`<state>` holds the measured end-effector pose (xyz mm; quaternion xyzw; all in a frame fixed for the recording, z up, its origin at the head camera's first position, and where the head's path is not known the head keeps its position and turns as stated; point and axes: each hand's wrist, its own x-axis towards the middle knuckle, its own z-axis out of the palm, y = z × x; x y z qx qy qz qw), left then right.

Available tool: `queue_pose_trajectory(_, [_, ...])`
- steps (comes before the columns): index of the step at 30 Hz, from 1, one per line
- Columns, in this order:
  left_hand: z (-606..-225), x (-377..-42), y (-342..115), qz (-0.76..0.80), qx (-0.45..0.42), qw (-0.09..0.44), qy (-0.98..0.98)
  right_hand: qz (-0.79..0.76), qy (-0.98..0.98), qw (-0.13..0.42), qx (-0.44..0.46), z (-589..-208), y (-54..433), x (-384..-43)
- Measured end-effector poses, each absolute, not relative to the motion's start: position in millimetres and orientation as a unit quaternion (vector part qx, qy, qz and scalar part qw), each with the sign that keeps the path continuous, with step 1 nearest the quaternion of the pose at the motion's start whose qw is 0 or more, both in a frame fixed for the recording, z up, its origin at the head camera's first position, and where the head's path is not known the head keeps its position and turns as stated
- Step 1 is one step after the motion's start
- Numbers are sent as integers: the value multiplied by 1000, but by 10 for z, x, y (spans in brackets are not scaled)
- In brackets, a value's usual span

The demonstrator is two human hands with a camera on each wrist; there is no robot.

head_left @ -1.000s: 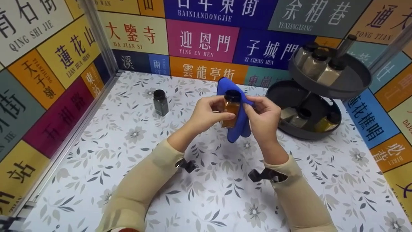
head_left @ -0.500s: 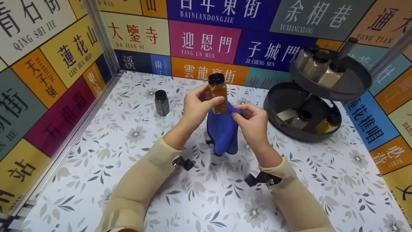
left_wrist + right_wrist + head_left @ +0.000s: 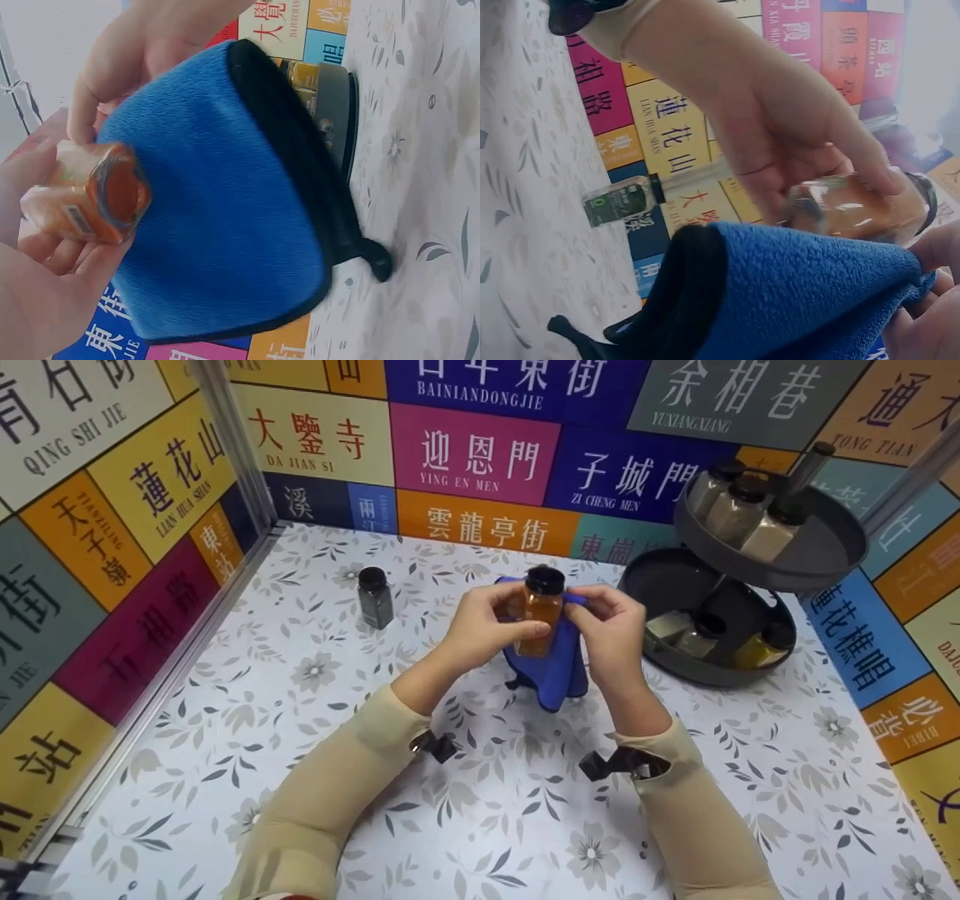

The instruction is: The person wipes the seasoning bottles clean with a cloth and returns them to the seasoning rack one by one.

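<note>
A glass spice jar (image 3: 538, 615) with a black lid and orange-brown contents is held upright in my left hand (image 3: 481, 628), thumb across its front. My right hand (image 3: 611, 626) pinches a blue cloth (image 3: 556, 679) that hangs down behind and beside the jar. In the left wrist view the cloth (image 3: 217, 202) shows a dark border and a small loop, close to the jar's base (image 3: 120, 195). The right wrist view has the cloth (image 3: 802, 285) alongside the jar (image 3: 855, 206), bunched between the right fingertips.
A dark-filled jar (image 3: 375, 600) with a black lid stands on the floral tabletop at the left. At right is a two-tier black round rack (image 3: 697, 667), with several jars on its tiers. Printed sign panels (image 3: 472, 450) wall the back and sides.
Half a second ago the jar was higher and further left; both hands have since come down and right, near their position of a second ago. The cloth now hangs lower than at first.
</note>
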<state>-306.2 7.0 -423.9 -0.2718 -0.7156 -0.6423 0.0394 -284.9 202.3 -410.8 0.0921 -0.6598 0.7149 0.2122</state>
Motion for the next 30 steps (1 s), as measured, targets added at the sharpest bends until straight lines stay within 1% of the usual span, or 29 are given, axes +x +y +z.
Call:
queue_pose_trajectory(4, [-4233, -3044, 62, -627, -278, 21, -728, 710, -636, 272, 132, -4047, 2041, -2780])
queue_pose_trajectory(7, [-4207, -3024, 66, -623, -273, 27, -732, 690, -631, 316, 162, -4033, 2042, -2732])
queue_pose_trajectory(9, [-4193, -3016, 71, -624, -267, 37, -733, 676, -640, 324, 167, -4046, 2036, -2724])
queue_pose_trajectory(11, [-4182, -3015, 68, -634, -259, 49, -727, 672, -654, 308, 162, -4071, 2019, -2736])
queue_pose_trajectory(17, [-4138, -3051, -6, -677, -226, 87, -695, 665, -703, 215, 132, -4194, 1947, -2809])
queue_pose_trajectory(20, [-4075, -3050, -58, -690, -213, 112, -682, 650, -724, 188, 136, -4239, 1906, -2812])
queue_pose_trajectory(24, [-3982, -3013, -112, -702, -196, 138, -670, 633, -737, 182, 153, -4261, 1832, -2754])
queue_pose_trajectory(30, [-3961, -2991, -105, -698, -179, 142, -678, 620, -741, 219, 137, -4266, 1779, -2705])
